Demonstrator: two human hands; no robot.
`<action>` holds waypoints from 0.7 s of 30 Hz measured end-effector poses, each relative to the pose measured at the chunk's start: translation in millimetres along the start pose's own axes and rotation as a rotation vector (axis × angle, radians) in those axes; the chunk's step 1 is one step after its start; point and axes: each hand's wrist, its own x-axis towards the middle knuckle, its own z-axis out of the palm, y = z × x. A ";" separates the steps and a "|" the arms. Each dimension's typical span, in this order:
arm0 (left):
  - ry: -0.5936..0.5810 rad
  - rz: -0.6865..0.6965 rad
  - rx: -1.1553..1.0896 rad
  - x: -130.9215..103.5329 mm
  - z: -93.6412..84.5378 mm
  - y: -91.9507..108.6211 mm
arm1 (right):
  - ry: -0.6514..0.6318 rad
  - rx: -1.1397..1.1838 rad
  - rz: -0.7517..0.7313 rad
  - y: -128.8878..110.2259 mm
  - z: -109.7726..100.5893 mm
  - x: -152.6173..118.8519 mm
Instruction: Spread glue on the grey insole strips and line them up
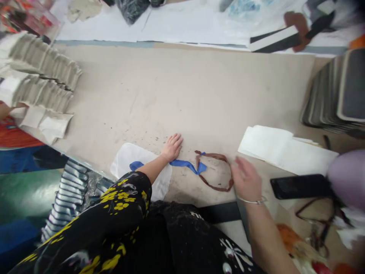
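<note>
My left hand [172,147] lies flat on the table with its fingers stretched out, pressing over a blue strip [184,163]. The strip runs out from under the palm and meets a brown band [213,188] that forms a loop on the table. Beside the loop's right edge is my right hand [247,179], blurred by motion, with a bracelet at the wrist. Whether its fingers touch or grip the band cannot be made out. Under my left forearm lies a thin white sheet [162,186], with another blue end [136,166] showing on it.
Stacked pale pieces [42,61] stand at the left table edge. Dark padded panels [353,83] are stacked at right, near white folded sheets [285,148] and a black phone [300,186]. White paper [185,23] lines the back. Another person's orange garment [17,133] shows at left.
</note>
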 end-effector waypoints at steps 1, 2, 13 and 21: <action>-0.022 0.029 -0.011 9.2 8.9 1.5 | -0.068 0.025 -0.062 -15.0 9.3 -16.9; -0.044 0.064 -0.023 18.8 18.8 3.7 | -0.129 0.050 -0.107 -28.0 17.0 -33.5; 0.012 0.505 0.262 55.6 64.3 -27.9 | -0.307 0.052 0.228 -43.9 35.1 -215.8; 0.002 0.526 0.182 62.1 60.0 -32.0 | 0.097 0.145 0.659 -20.9 42.9 -350.5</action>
